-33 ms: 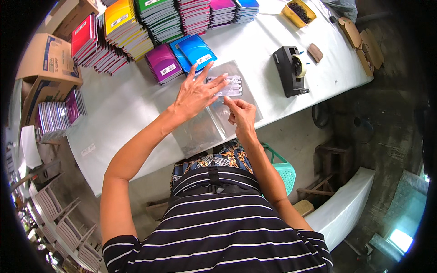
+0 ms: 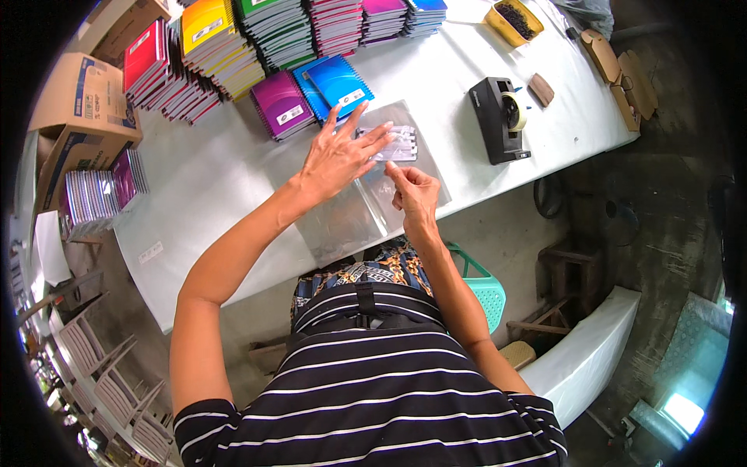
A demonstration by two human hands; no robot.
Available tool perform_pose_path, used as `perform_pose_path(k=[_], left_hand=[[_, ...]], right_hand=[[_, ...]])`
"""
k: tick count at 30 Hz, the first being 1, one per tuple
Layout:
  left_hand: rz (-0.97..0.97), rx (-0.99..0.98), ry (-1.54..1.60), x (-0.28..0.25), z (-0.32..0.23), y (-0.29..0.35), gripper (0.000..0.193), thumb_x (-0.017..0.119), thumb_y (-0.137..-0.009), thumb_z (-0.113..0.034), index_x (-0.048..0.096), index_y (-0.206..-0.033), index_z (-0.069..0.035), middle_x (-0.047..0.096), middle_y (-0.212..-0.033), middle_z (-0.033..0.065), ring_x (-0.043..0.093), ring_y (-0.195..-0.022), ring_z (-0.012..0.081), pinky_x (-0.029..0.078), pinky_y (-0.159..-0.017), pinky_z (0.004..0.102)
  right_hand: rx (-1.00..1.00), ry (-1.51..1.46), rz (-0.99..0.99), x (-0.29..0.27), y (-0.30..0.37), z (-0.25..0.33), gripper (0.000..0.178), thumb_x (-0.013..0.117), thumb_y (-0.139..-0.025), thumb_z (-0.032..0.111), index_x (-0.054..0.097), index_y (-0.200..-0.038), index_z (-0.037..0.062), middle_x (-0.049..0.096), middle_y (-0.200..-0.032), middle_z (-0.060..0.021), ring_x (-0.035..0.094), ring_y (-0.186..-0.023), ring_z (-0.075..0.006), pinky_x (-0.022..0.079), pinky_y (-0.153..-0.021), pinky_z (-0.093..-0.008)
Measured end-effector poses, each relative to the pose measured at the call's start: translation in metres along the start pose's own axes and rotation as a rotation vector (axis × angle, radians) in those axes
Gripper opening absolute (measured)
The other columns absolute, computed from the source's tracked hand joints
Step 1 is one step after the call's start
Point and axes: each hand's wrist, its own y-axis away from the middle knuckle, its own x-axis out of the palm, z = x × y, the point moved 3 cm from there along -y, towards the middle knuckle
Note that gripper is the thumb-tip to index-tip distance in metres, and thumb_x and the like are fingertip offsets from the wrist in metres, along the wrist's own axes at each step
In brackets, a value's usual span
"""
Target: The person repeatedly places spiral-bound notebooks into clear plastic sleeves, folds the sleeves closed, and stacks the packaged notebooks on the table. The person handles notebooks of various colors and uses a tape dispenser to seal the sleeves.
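1. Left hand [image 2: 333, 165]: palm down, fingers spread apart and clamped on nothing. Some fingertips lie over the left part of the white strips; two others reach the near edge of the blue notebooks [image 2: 336, 82].
2. Right hand [image 2: 414, 191]: thumb and forefinger drawn close together, the other fingers curled, just below the strips. The tips are small in this view, so whether they pinch anything cannot be told.
3. White strips [image 2: 401, 145]: a small flat group on the plastic sheets, partly covered by the left hand.
4. Plastic sheets [image 2: 339, 226]: clear, lying on the table [image 2: 194, 210] beneath both hands and extending to its near edge.
5. Purple notebook [image 2: 278, 103]: left of the blue notebooks and just beside them. The blue pair overlap, one partly over the other.
6. Notebook stacks [image 2: 272, 39]: in a row behind, with red, yellow, green, pink, purple and blue covers.
7. Tape dispenser [image 2: 496, 124]: black, to the right of the strips and apart from them, holding a pale roll. A brown block [image 2: 540, 90] lies near it.
8. Yellow tub [image 2: 492, 26]: at the far side, containing small dark pieces.
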Motion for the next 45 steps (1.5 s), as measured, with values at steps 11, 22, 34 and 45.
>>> perform_pose_path(k=[11,22,34,45], left_hand=[[0.159,-0.181,0.78,0.034,0.024,-0.035,0.063,0.061,-0.089,-0.039,0.044,-0.144,-0.014,0.035,-0.154,0.0095,0.028,-0.141,0.0415,0.023,-0.116,0.0527],[0.125,-0.376,1.357,0.017,-0.025,0.013,0.046,0.061,-0.095,-0.025,0.052,-0.138,-0.015,0.045,-0.147,0.0073,0.029,-0.142,0.0262,0.023,-0.118,0.0414],[-1.108,-1.388,1.061,-0.046,0.03,0.279,0.061,0.061,-0.096,-0.021,0.036,-0.149,-0.008,0.04,-0.099,-0.0045,0.029,-0.082,0.0082,0.028,-0.071,0.0204],[-1.232,-1.44,0.883,-0.16,0.257,0.497,0.082,0.047,-0.094,-0.061,0.024,-0.153,-0.008,0.022,-0.159,0.0098,0.019,-0.146,0.0243,0.018,-0.116,0.0454]], right_hand=[[-0.363,0.286,-0.061,-0.001,-0.016,-0.02,0.022,0.068,-0.092,0.021,0.07,-0.088,-0.0007,0.05,-0.059,0.0047,0.039,-0.047,-0.0045,0.029,-0.044,-0.0235],[0.548,-0.195,0.521,-0.064,-0.067,-0.035,0.043,0.056,-0.098,0.034,0.054,-0.123,-0.0007,0.064,-0.11,-0.0104,0.064,-0.095,-0.0177,0.053,-0.08,-0.0365],[0.448,0.084,0.811,0.115,-0.028,-0.01,0.08,0.072,-0.082,0.015,0.027,-0.145,-0.0056,0.049,-0.13,-0.0173,0.053,-0.118,-0.0241,0.046,-0.099,-0.0345],[0.171,0.076,1.053,0.475,0.017,-0.057,0.087,0.077,-0.077,0.034,0.032,-0.14,-0.0063,0.055,-0.125,-0.0204,0.057,-0.112,-0.0256,0.043,-0.095,-0.0405]])
